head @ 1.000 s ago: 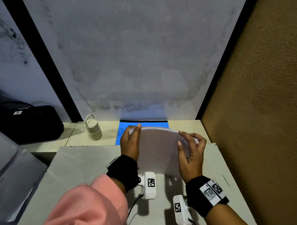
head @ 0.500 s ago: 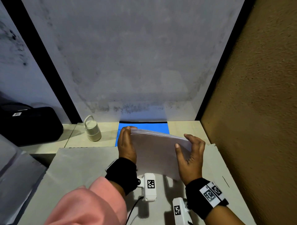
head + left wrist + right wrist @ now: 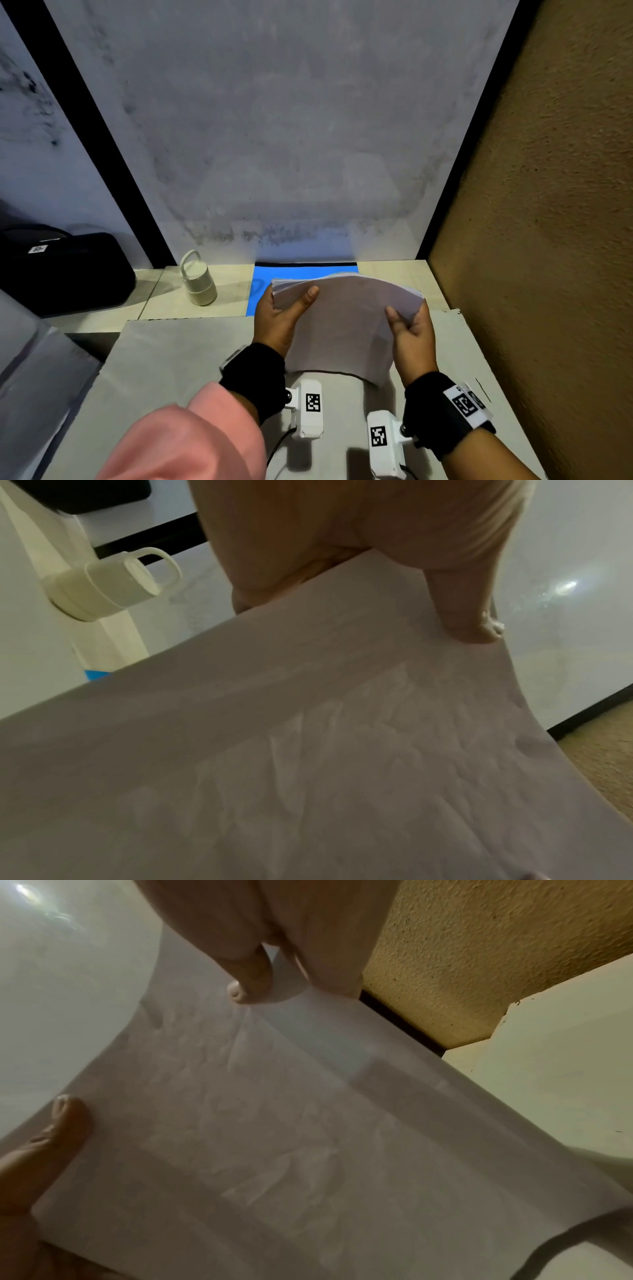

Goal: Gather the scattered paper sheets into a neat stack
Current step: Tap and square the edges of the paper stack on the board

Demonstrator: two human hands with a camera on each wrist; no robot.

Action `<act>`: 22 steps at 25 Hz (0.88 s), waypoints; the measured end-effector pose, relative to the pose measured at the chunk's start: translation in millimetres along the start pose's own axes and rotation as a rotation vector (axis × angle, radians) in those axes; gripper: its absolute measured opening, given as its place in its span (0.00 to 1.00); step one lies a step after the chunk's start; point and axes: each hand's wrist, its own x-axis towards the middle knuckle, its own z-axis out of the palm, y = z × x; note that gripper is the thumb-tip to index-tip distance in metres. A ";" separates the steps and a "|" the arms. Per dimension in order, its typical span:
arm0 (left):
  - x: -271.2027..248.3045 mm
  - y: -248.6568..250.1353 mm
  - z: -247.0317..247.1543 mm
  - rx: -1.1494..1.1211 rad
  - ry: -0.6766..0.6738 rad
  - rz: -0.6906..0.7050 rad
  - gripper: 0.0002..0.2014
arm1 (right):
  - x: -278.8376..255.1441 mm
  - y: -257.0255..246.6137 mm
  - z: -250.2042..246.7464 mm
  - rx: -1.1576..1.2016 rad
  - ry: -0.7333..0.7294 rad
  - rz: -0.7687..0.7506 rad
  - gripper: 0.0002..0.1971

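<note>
A stack of pale paper sheets (image 3: 346, 322) is held up off the table, bowed upward across its width, its far edge fanned. My left hand (image 3: 281, 315) grips the stack's left edge, thumb on top and fingers underneath. My right hand (image 3: 409, 329) grips the right edge the same way. In the left wrist view the paper sheets (image 3: 308, 750) fill the frame under my left hand (image 3: 359, 569). The right wrist view shows my right hand (image 3: 274, 969) pinching the creased paper sheets (image 3: 274, 1123), with the left thumb (image 3: 65, 1118) on the far edge.
A grey board (image 3: 178, 370) covers the table under my hands. Behind it lie a blue mat (image 3: 263, 284) and a cream flask with a handle (image 3: 198, 282). A black case (image 3: 61, 270) sits far left. A brown textured wall (image 3: 548, 240) closes the right side.
The stack has tipped from nearly upright to lower and flatter, still bowed. Both hands have shifted so that the thumbs lie on top of the sheets.
</note>
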 end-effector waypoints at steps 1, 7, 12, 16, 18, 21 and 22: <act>0.5 1.9 -1.1 -0.002 -0.004 0.017 0.32 | -0.1 -0.2 -1.0 0.006 -0.009 -0.016 0.14; -3.6 2.8 2.5 -0.005 -0.006 0.049 0.15 | 1.0 -3.8 2.1 0.003 0.000 -0.064 0.08; -1.4 4.8 0.6 -0.018 0.008 0.123 0.18 | -5.4 -0.2 -2.0 -0.085 0.024 -0.209 0.20; -1.2 6.0 7.6 -0.003 0.080 0.124 0.08 | -13.9 8.3 -3.0 -0.434 -0.001 -0.521 0.25; -0.4 7.6 7.6 -0.018 0.100 0.128 0.07 | -15.9 13.1 -2.9 -0.439 -0.003 -0.469 0.25; -2.1 8.1 6.9 -0.076 0.082 0.119 0.09 | -15.8 17.2 -4.3 -0.400 0.041 -0.472 0.28; -4.3 8.2 7.0 -0.083 0.071 0.119 0.09 | -15.9 16.3 -4.4 -0.400 0.038 -0.492 0.27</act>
